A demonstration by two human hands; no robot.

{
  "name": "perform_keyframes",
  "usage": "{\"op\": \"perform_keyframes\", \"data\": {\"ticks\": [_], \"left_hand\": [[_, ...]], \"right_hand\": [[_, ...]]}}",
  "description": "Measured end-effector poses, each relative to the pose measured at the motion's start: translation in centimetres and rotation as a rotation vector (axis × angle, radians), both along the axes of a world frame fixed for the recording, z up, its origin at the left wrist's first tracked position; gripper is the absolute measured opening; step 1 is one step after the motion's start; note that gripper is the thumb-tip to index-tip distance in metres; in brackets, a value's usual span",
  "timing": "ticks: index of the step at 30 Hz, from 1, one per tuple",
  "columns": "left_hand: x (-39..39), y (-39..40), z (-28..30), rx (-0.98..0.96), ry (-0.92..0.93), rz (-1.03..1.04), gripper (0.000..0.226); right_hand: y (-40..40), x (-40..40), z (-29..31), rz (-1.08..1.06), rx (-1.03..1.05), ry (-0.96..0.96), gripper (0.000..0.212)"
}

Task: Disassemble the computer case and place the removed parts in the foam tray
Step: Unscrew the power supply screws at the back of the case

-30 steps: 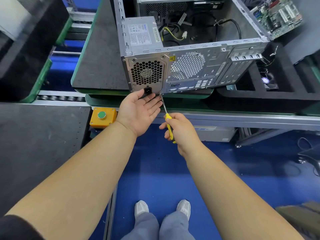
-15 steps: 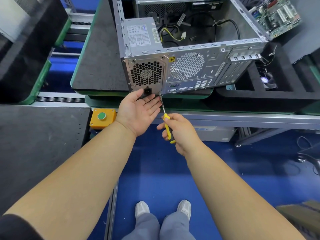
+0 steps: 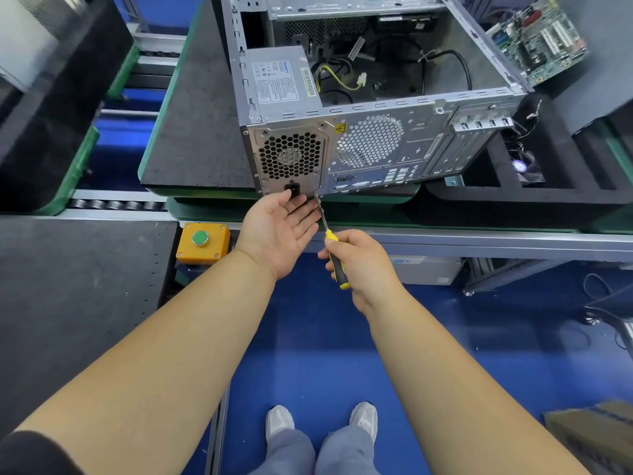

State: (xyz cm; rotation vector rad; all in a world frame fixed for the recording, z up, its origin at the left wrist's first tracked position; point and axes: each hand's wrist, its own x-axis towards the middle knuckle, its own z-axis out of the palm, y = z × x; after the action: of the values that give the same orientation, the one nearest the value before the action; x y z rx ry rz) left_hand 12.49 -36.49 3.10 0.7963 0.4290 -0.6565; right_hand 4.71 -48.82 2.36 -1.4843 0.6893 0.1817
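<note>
My right hand (image 3: 359, 265) has its fingers curled round one yellow-and-black screwdriver (image 3: 334, 255), its tip set at the lower corner of the one power supply (image 3: 291, 159) in the rear of the one computer case (image 3: 370, 108), which stands open on a dark pallet (image 3: 195, 132) before me. My left hand (image 3: 279, 231) lies palm up with fingers straight and close together, cupped just under that corner. One black foam tray (image 3: 507, 190) sits just right of the case, one fan (image 3: 524, 168) in a pocket, and one green circuit board (image 3: 541, 39) lies beyond it.
</note>
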Motion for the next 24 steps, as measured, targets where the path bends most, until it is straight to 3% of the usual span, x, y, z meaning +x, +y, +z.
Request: {"op": "perform_keyframes", "data": {"ticks": [4, 9, 13, 24], "left_hand": [[-0.1, -0.5, -0.3, 0.050, -0.014, 0.015, 0.024], [0.0, -1.9, -0.3, 0.527, -0.218, -0.234, 0.011], [0.3, -2.2, -0.3, 0.738, -0.371, -0.267, 0.004], [0.8, -3.2, 0.5, 0.785, -0.299, -0.288, 0.021]], "right_hand": [[0.8, 0.0, -0.3, -0.043, 0.038, 0.010, 0.005], [1.0, -0.1, -1.0, -0.088, 0.069, 0.016, 0.004], [1.0, 0.0, -1.0, -0.093, 0.062, 0.030, 0.003], [1.2, 0.4, -0.4, -0.102, -0.011, 0.054, 0.006]]}}
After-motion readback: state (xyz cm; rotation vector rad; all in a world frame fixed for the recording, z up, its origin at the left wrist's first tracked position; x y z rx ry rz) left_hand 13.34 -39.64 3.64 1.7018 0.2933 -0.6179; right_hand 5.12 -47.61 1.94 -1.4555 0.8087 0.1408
